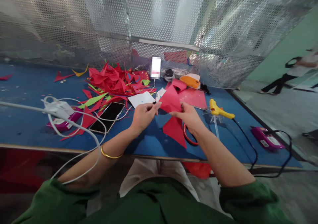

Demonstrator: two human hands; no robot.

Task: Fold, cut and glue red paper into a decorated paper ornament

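Centrally, both hands pinch a red paper piece (171,100) above a blue table (149,144): the left hand (144,116) has thumb and fingers closed at its left corner, the right hand (190,116) at its lower right edge. Just below the grip lies a second red piece (174,131), with a red loop handle (190,138) beside it, partly behind the right wrist. Left of the grip are a white sheet (140,99), then a dark-screened phone (108,116) and, farther off, heaped red scraps (111,80). To the right rests a yellow glue gun (220,111); beyond everything stands perforated mesh (161,22).
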